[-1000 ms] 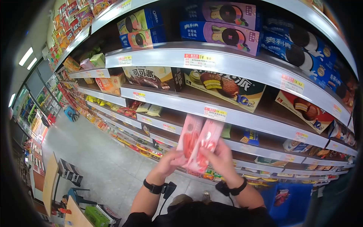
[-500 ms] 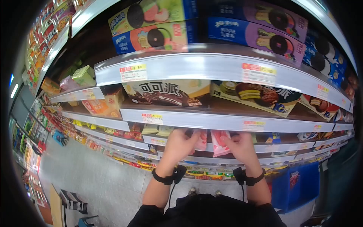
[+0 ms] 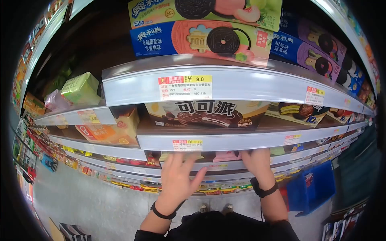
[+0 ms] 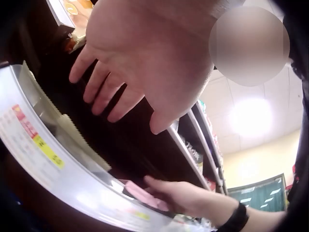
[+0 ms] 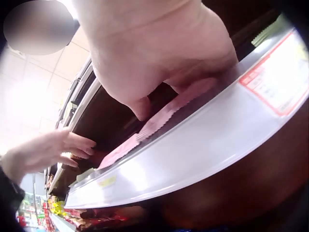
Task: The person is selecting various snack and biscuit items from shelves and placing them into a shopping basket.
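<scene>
Pink packages (image 3: 226, 156) stand on a lower shelf, their crimped edges (image 5: 157, 121) just behind the shelf's clear front strip. My right hand (image 3: 257, 162) reaches in at their right end; in the right wrist view that hand (image 5: 159, 53) is bent down over them, some fingertips hidden behind the package, so a grip cannot be made out. My left hand (image 3: 179, 178) is before the shelf edge, its fingers spread and nothing in them. The left wrist view shows the left palm (image 4: 149, 53) bare, above pale yellow-green packages (image 4: 67, 121).
Above are a shelf rail (image 3: 233, 86) with price tags, cookie boxes (image 3: 157, 38) and a chocolate pie box (image 3: 209, 114). A blue basket (image 3: 313, 190) stands at the lower right. Grey floor (image 3: 100, 201) lies at the left.
The two pink packages moved from my hands' hold in front of the rail down into the lower shelf. My left hand has let go and drawn left. The view has shifted left and closer.
</scene>
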`<act>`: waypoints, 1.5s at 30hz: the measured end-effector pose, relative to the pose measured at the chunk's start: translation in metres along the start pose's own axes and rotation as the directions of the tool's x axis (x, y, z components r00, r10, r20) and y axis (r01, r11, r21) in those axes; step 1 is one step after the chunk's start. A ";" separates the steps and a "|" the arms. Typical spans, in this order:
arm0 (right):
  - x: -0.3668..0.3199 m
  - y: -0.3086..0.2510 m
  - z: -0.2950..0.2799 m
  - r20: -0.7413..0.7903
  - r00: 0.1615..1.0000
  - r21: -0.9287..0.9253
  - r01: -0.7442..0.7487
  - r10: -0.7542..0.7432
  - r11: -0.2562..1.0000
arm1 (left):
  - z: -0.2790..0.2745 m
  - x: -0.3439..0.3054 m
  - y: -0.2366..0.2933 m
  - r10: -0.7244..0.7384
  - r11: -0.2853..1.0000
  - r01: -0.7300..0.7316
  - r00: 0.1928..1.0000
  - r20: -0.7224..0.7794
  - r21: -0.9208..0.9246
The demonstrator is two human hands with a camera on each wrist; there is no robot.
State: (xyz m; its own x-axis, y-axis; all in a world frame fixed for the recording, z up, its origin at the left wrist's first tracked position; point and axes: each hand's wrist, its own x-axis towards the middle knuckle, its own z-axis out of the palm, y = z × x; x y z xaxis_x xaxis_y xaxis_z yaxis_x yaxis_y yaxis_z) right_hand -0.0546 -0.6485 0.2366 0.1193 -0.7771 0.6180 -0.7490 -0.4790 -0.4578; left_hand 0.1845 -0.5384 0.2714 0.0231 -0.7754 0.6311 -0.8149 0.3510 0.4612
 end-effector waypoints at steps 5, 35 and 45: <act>0.011 -0.043 -0.005 0.264 0.964 -0.095 -0.012 0.036 0.995 | 0.025 0.007 -0.046 0.004 0.966 -0.026 0.996 0.087 0.258; -0.064 0.032 -0.095 -0.037 0.974 0.185 0.226 -0.223 0.956 | 0.084 0.029 0.031 0.144 0.976 -0.177 0.960 0.242 0.125; -0.241 0.163 -0.238 0.009 0.989 0.098 -0.149 0.149 0.984 | 0.125 0.024 0.080 0.092 0.917 -0.134 0.987 0.129 0.375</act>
State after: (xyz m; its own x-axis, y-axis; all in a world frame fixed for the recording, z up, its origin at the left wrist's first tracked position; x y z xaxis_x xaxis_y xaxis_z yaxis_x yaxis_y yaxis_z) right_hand -0.3606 -0.4423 0.1653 0.0127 -0.8434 0.5371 -0.6906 -0.3958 -0.6053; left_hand 0.0474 -0.5946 0.2455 -0.1266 -0.8008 0.5854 -0.9679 0.2290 0.1040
